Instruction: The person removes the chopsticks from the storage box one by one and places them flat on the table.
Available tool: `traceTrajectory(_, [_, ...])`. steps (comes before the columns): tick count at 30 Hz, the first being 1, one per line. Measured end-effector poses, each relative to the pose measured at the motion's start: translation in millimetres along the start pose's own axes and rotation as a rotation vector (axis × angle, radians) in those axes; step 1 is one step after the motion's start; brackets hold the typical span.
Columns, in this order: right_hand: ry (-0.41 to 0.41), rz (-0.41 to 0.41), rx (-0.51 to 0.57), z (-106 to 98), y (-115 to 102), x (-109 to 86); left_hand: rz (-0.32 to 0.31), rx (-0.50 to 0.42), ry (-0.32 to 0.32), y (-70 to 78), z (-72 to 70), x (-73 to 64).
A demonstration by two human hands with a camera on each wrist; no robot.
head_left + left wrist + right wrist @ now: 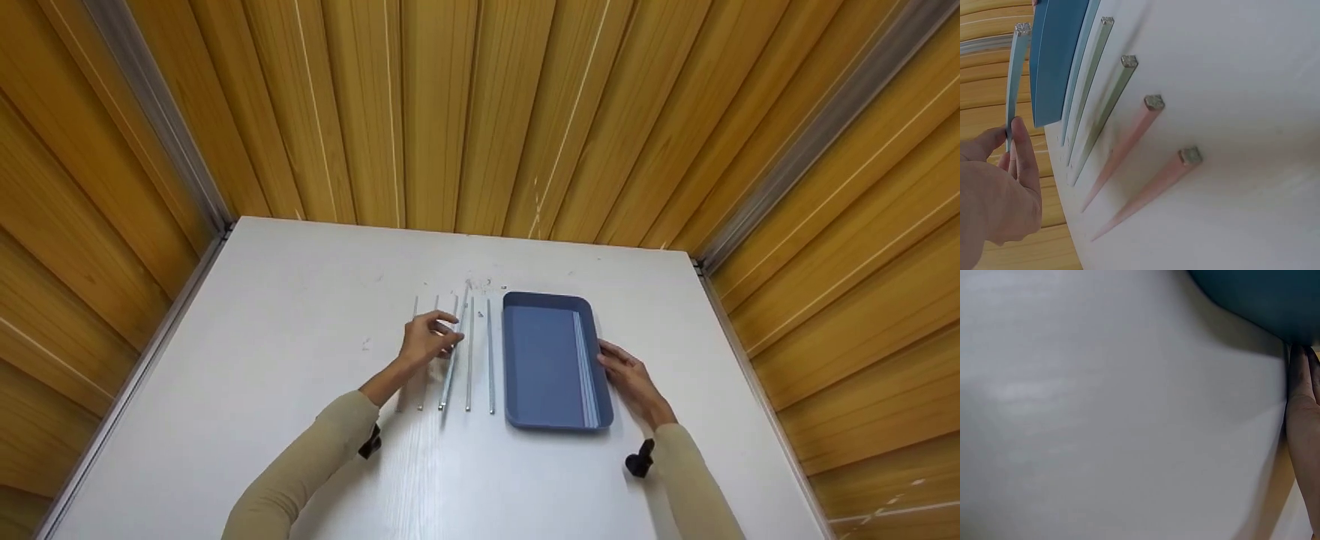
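My left hand [426, 341] pinches a light blue chopstick [1015, 79] with a glittery silver end, holding it tilted above the table. Beneath and beside this hand lie several more chopsticks in a row: pink ones [1129, 171], green ones [1107, 109], and a blue one [491, 367] nearest the tray. The blue rectangular tray [544, 367] stands right of the row, and several thin chopsticks [586, 367] lie lengthwise along its right inner side. At the tray's right outer side, my right hand [630, 377] touches the wall with fairly straight fingers.
The white table [300, 300] spreads around the tray and chopsticks. Wood-patterned panels [442, 112] rise behind it and at both sides, framed by grey metal posts. A small black device [640, 459] sits at the right wrist, another [370, 442] at the left.
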State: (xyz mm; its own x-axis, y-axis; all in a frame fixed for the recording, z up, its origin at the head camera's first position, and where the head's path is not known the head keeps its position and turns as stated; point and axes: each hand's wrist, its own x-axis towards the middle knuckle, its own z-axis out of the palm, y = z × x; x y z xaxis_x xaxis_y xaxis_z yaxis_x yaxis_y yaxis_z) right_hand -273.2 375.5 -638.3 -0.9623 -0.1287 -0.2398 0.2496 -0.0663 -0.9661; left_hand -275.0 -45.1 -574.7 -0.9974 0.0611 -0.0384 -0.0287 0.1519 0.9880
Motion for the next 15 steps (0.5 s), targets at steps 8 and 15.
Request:
traceTrajectory(8, [-0.02,0.017,0.001,0,-1,1.4,-0.027,-0.007,0.072,-7.5,-27.7,-5.7])
traceTrajectory(15, [-0.008,0.053,-0.017,-1,-1,1.7,-0.027,0.015,0.115,-16.4,-48.1,-9.3])
